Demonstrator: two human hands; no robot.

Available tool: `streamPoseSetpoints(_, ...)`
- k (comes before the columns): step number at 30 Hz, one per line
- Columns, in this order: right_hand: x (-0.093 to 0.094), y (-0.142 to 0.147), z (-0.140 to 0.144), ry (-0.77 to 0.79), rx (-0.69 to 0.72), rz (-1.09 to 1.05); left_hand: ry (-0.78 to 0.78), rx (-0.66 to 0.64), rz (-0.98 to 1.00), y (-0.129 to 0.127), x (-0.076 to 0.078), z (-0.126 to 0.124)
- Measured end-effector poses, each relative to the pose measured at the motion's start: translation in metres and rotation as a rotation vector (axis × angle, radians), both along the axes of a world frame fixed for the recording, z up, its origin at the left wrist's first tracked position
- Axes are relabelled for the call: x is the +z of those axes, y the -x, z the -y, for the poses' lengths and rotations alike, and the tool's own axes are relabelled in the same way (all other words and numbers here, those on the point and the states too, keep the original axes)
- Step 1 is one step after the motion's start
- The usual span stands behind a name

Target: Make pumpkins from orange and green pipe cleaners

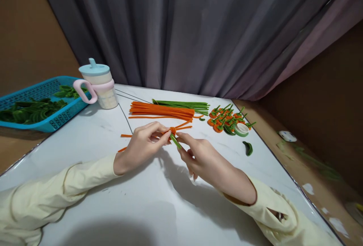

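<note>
Evidently the left hand (pixel 144 140) has the fiddly part: its thumb and forefinger pinch a fuzzy orange piece (pixel 172 130) above the white table (pixel 141 196), loose orange ends poking out on the far side. The right hand (pixel 205 159) has its fingertips at the near end of a green strip (pixel 175 140) (whether they close on it, I can't tell). I take this step to be joining green to orange; the next move calls for a steady left pinch and light right fingers. Farther off lie orange stems (pixel 161 110), and right of them small orange bundles (pixel 218 128) beside a roll (pixel 242 128).
</note>
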State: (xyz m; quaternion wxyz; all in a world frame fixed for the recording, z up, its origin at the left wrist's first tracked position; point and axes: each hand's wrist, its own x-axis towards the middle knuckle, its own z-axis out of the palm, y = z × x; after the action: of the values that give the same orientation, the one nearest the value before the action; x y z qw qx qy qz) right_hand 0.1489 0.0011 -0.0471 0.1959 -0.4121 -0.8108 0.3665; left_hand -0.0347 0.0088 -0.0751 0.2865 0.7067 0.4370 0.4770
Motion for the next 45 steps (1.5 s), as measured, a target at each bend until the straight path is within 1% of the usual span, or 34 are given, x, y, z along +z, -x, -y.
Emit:
streamPoseSetpoints(3, 0.001, 0.001, 0.0, 0.098, 0.003, -0.016, -0.12, 0.019, -0.111, 0.001, -0.001, 0.001)
streamPoseSetpoints(5, 0.003, 0.001, -0.001, 0.15, 0.007, -0.034, -0.169, 0.025, -0.154, 0.002, -0.002, 0.0)
streamPoseSetpoints(7, 0.005, 0.001, -0.002, 0.128, 0.011, -0.045, -0.18, 0.029, -0.182, 0.003, -0.002, -0.001)
streamPoseSetpoints(8, 0.005, 0.001, -0.002, 0.089, 0.012, -0.037, -0.171, 0.031, -0.192, 0.003, -0.002, -0.001)
streamPoseSetpoints(10, 0.002, 0.002, -0.002, -0.038, 0.01, 0.009, -0.138, 0.028, -0.189, 0.003, -0.002, -0.002)
streamPoseSetpoints(14, -0.013, 0.003, 0.001, -0.404, 0.022, 0.182, -0.083, 0.0, -0.165, 0.002, -0.001, -0.002)
streamPoseSetpoints(15, -0.017, 0.003, 0.002, -0.472, 0.027, 0.234, -0.076, 0.0, -0.173, 0.001, 0.0, -0.002)
streamPoseSetpoints(17, -0.023, 0.002, 0.004, -0.545, 0.032, 0.337, -0.06, 0.008, -0.194, 0.0, 0.002, -0.001)
streamPoseSetpoints(20, -0.026, 0.001, 0.004, -0.543, 0.044, 0.427, -0.011, 0.008, -0.209, -0.001, 0.005, 0.0)
streamPoseSetpoints(23, -0.024, 0.001, 0.001, -0.468, 0.05, 0.378, 0.03, 0.002, -0.212, -0.001, 0.008, 0.0)
streamPoseSetpoints(25, -0.02, 0.002, -0.001, -0.353, 0.058, 0.296, 0.031, -0.001, -0.219, -0.001, 0.008, 0.001)
streamPoseSetpoints(31, -0.004, 0.004, -0.005, 0.151, 0.059, 0.08, 0.023, -0.001, -0.226, -0.001, 0.005, 0.001)
streamPoseSetpoints(33, -0.001, 0.002, -0.008, 0.314, 0.057, 0.021, 0.023, -0.008, -0.216, 0.0, 0.004, 0.001)
streamPoseSetpoints(36, -0.001, 0.0, -0.014, 0.531, 0.066, -0.033, -0.024, -0.01, -0.236, 0.0, 0.004, 0.001)
streamPoseSetpoints(38, -0.001, -0.001, -0.017, 0.599, 0.074, -0.037, -0.042, -0.012, -0.25, 0.0, 0.004, 0.002)
streamPoseSetpoints(40, -0.001, -0.001, -0.018, 0.619, 0.074, -0.041, -0.015, -0.022, -0.235, 0.0, 0.005, 0.001)
streamPoseSetpoints(42, 0.0, 0.0, -0.019, 0.626, 0.065, -0.062, 0.061, -0.04, -0.184, 0.001, 0.004, -0.001)
streamPoseSetpoints(45, 0.004, 0.001, -0.02, 0.665, 0.052, -0.116, 0.221, -0.061, -0.077, 0.004, 0.004, -0.005)
